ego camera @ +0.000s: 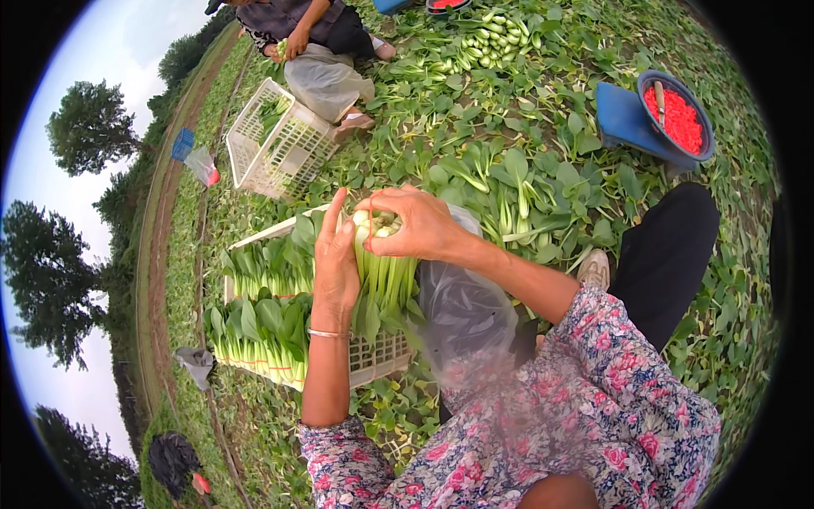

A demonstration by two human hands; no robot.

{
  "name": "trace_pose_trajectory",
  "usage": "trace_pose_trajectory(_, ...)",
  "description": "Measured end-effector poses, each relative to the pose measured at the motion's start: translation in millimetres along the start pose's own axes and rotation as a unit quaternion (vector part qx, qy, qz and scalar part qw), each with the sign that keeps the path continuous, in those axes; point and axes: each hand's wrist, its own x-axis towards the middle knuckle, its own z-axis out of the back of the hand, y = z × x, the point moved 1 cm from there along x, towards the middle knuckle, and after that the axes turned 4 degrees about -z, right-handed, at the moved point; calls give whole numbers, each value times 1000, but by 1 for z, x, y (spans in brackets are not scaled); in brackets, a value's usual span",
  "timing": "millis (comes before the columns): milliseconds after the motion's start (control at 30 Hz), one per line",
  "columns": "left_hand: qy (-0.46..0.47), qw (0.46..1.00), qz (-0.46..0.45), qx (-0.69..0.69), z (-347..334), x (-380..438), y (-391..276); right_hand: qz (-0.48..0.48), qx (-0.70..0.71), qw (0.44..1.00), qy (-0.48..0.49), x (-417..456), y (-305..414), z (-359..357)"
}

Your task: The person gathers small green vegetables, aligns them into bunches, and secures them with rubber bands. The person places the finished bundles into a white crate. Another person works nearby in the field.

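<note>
A bunch of bok choy [385,280] is held upside down between my hands, its pale stem bases up and its leaves hanging. My left hand [334,267] lies along the bunch's left side, fingers nearly straight. On the other side, my right hand [413,223] holds a thin red band [371,213] stretched by its fingers across the stem bases. Directly below is a white plastic crate [381,359] packed with upright banded bunches [261,337]. Translucent plastic sheeting [467,312] covers part of my lap.
Loose bok choy [518,197] lies to the right. Beyond it, a bowl of red bands [677,121] containing a knife [660,102] rests by a blue stool [626,121]. Another person [305,32] sits behind a second white crate [280,140]. More cut greens [499,41] are piled farther back.
</note>
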Motion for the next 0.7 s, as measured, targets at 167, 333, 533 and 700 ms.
trace_pose_trajectory(167,-122,985,-54,108,12,10,28,-22,-14,999,18,-3,8,-3)
trace_pose_trajectory(333,-68,835,-146,526,5,17,-8,-8,-13,1000,-5,-3,4,-3)
trace_pose_trajectory(533,110,846,8,521,-6,28,-49,-21,-12,1000,0,-3,5,-4)
trace_pose_trajectory(700,171,755,-35,632,-20,40,-59,-7,-29,999,-29,-3,3,-6)
